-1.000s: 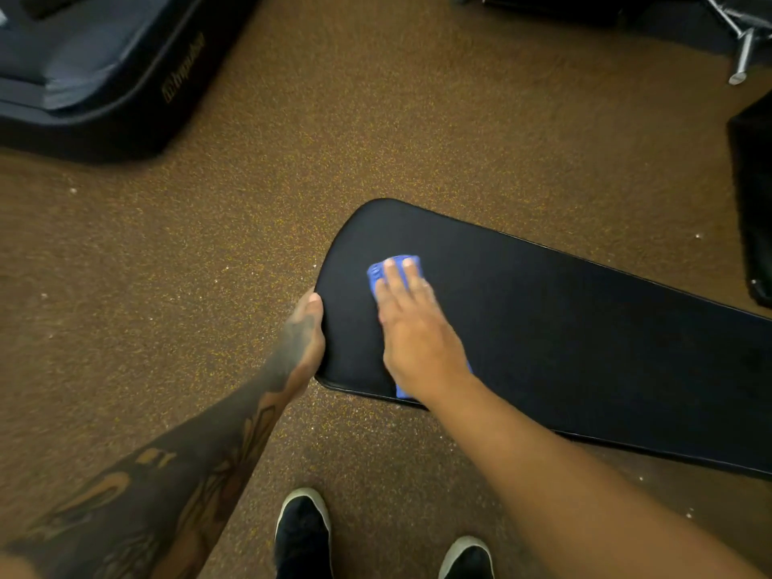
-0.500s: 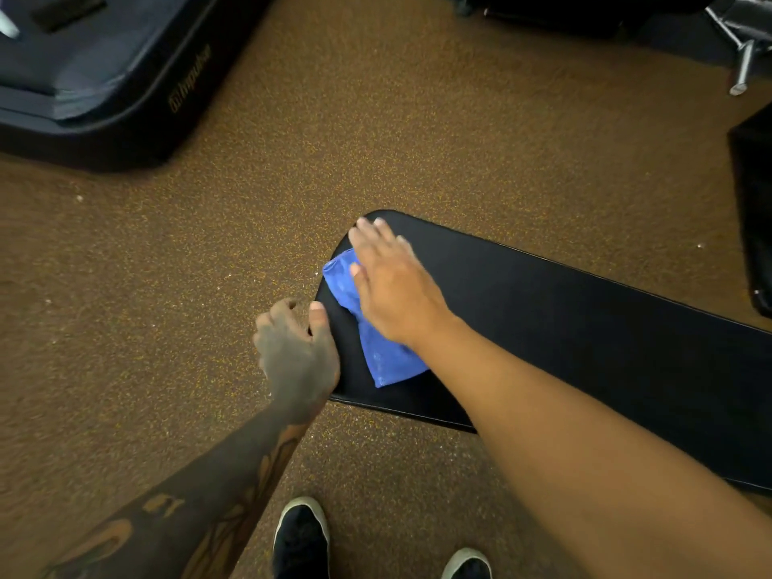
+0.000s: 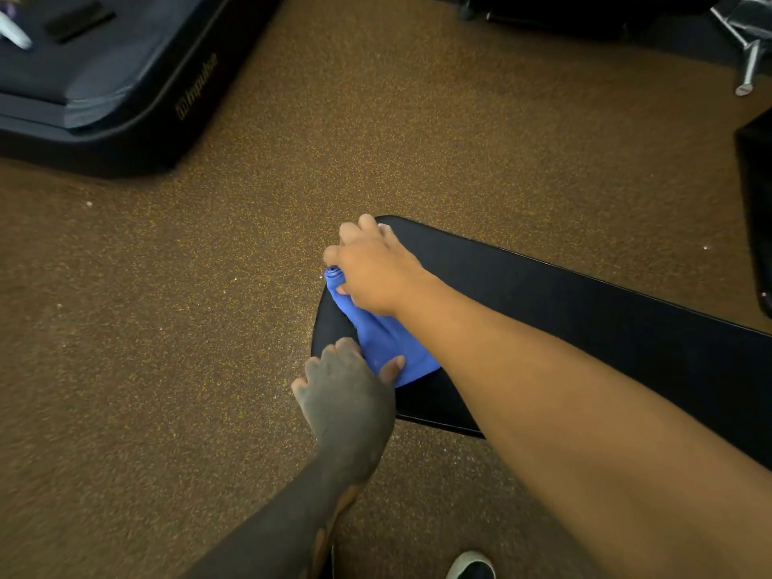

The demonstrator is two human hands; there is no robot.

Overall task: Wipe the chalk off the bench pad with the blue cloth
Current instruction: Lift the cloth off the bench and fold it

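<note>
The black bench pad [image 3: 585, 311] runs from the middle of the view to the right edge, above the brown speckled floor. The blue cloth [image 3: 384, 340] lies bunched on its rounded left end. My right hand [image 3: 376, 269] grips the cloth's far part at the pad's end edge, its fingers curled over the rim. My left hand [image 3: 346, 394] holds the pad's near-left corner, fingers curled over the edge and thumb resting on the cloth's near corner. I cannot make out any chalk on the pad.
A dark blue padded platform [image 3: 104, 77] fills the top left corner. A metal leg [image 3: 747, 56] shows at the top right, and a black object [image 3: 756, 202] stands at the right edge. My shoe [image 3: 472, 566] is at the bottom.
My right hand slid the cloth leftward to the pad's end and curled over the edge, bunching it. My left hand moved right onto the pad's corner and touches the cloth.
</note>
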